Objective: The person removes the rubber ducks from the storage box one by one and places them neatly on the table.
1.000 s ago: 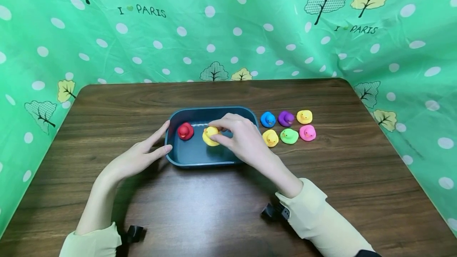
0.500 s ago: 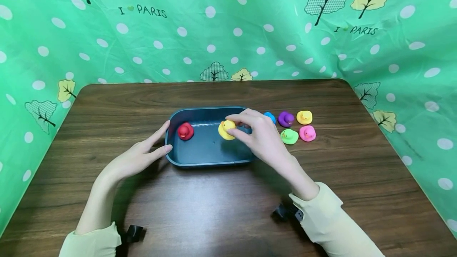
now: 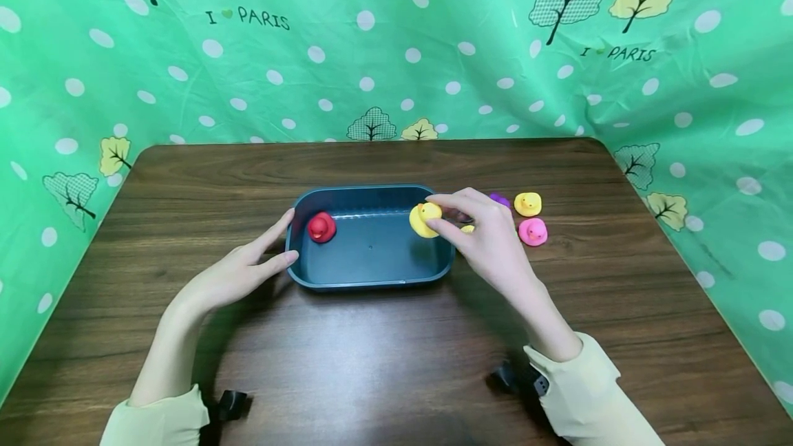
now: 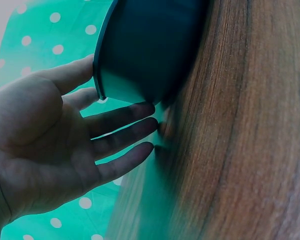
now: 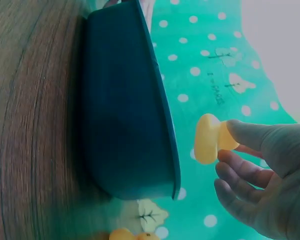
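A yellow rubber duck (image 3: 424,220) is pinched between the thumb and fingers of my right hand (image 3: 489,236), raised above the right end of the dark blue tray (image 3: 372,285). The right wrist view shows the same duck (image 5: 206,140) held at its head, apart from the tray's rim. Inside the tray, toward its left end, sits a red rubber duck (image 3: 321,227). My left hand (image 3: 232,277) touches the tray's left end with thumb and index finger straight. In the left wrist view its other fingers (image 4: 122,162) are extended near the tray's side wall.
Right of the tray stand more rubber ducks: a yellow one (image 3: 528,204), a pink one (image 3: 533,232) and a purple one (image 3: 500,199) partly behind my right hand. Another yellow duck (image 3: 467,229) is mostly hidden. A green dotted cloth (image 3: 396,40) hangs behind the wooden table (image 3: 347,363).
My right hand has moved right with the yellow duck, from the tray's middle to above its right end, now covering the blue and green ducks. The left hand has stayed put.
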### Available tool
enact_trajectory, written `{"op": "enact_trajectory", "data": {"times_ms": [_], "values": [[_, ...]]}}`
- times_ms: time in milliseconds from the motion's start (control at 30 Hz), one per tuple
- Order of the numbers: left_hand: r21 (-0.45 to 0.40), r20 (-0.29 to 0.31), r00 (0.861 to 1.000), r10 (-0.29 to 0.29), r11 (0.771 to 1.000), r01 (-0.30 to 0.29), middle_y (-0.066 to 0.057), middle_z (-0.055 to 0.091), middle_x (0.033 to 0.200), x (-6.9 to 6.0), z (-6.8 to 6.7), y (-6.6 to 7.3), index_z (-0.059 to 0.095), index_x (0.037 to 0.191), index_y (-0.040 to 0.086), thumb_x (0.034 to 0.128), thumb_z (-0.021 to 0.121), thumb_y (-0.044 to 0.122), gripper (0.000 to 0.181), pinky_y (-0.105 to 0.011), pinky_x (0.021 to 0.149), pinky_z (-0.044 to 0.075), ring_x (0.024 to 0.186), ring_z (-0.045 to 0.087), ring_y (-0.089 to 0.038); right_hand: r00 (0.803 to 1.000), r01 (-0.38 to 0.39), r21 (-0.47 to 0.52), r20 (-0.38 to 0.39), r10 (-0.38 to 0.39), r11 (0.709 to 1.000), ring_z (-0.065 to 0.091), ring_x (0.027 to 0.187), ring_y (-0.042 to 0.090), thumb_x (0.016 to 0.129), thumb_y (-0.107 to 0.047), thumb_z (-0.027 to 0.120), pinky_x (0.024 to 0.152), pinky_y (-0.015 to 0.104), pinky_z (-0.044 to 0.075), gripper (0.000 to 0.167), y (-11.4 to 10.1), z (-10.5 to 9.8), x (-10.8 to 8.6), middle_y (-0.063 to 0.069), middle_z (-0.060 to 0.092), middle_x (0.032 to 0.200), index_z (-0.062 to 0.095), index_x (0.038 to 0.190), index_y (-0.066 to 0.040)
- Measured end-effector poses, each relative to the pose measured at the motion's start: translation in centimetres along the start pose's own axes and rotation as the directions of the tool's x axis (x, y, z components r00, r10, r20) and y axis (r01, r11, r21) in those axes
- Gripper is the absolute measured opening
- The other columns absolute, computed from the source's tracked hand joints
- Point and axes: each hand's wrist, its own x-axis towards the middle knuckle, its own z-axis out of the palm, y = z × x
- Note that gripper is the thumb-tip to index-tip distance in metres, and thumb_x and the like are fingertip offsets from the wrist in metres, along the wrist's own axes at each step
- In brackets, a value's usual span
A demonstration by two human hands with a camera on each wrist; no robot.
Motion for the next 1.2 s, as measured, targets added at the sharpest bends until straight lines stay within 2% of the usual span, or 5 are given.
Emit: {"op": "enact_trajectory", "data": {"times_ms": [167, 333, 700, 933, 1200], "values": [[0.000, 0.002, 1.000, 0.004, 1.000, -0.004, -0.009, 0.018, 0.174, -0.1, -0.1, 0.0, 0.002, 0.162, 0.049, 0.1058, 0.048, 0.054, 0.073, -0.072, 0.120, 0.025, 0.160, 0.018, -0.040, 0.999, -0.025, -0.001, -0.027, 0.025, 1.000, 0.068, 0.087, 0.011, 0.086, -0.017, 0.084, 0.079, 0.025, 0.060, 0.032, 0.6, -0.8, -0.4, 0.001, 0.075, 0.101, 0.079, 0.118, -0.015], [-0.006, 0.007, 1.000, 0.007, 1.000, -0.007, -0.010, 0.019, 0.173, -0.1, 0.0, 0.0, 0.002, 0.163, 0.048, 0.1057, 0.048, 0.055, 0.074, -0.072, 0.120, 0.025, 0.159, 0.019, -0.041, 0.997, -0.058, -0.010, -0.050, 0.057, 0.998, 0.064, 0.084, 0.008, 0.087, -0.018, 0.083, 0.075, 0.014, 0.054, 0.032, 1.1, -1.7, -0.8, 0.002, 0.075, 0.101, 0.078, 0.119, -0.016], [-0.001, 0.011, 1.000, 0.006, 1.000, -0.006, -0.012, 0.022, 0.172, 0.0, 0.0, 0.2, 0.002, 0.163, 0.048, 0.1061, 0.049, 0.053, 0.073, -0.071, 0.120, 0.026, 0.159, 0.021, -0.040, 0.993, -0.067, -0.065, -0.102, 0.060, 0.996, 0.058, 0.078, -0.003, 0.086, -0.014, 0.085, 0.070, 0.008, 0.046, 0.027, 2.7, -3.5, -2.0, 0.000, 0.074, 0.091, 0.081, 0.113, -0.015], [-0.012, 0.013, 1.000, 0.002, 1.000, -0.002, -0.008, 0.016, 0.174, 0.0, 0.0, 0.2, 0.002, 0.162, 0.048, 0.1059, 0.048, 0.054, 0.073, -0.073, 0.120, 0.024, 0.160, 0.017, -0.041, 0.999, -0.045, -0.111, -0.027, 0.042, 0.993, 0.052, 0.075, 0.003, 0.086, -0.017, 0.085, 0.059, 0.017, 0.038, 0.029, 3.3, -4.8, -2.1, 0.001, 0.073, 0.090, 0.080, 0.114, -0.015], [-0.014, 0.011, 1.000, 0.002, 1.000, -0.002, -0.008, 0.017, 0.174, -0.2, -0.1, 0.3, 0.002, 0.162, 0.049, 0.1056, 0.048, 0.055, 0.073, -0.071, 0.120, 0.024, 0.160, 0.017, -0.040, 0.994, -0.015, -0.108, 0.108, 0.026, 0.994, 0.061, 0.086, 0.002, 0.088, -0.016, 0.083, 0.072, 0.010, 0.050, 0.027, 4.6, -6.2, -2.1, 0.002, 0.077, 0.100, 0.079, 0.114, -0.015]]}}
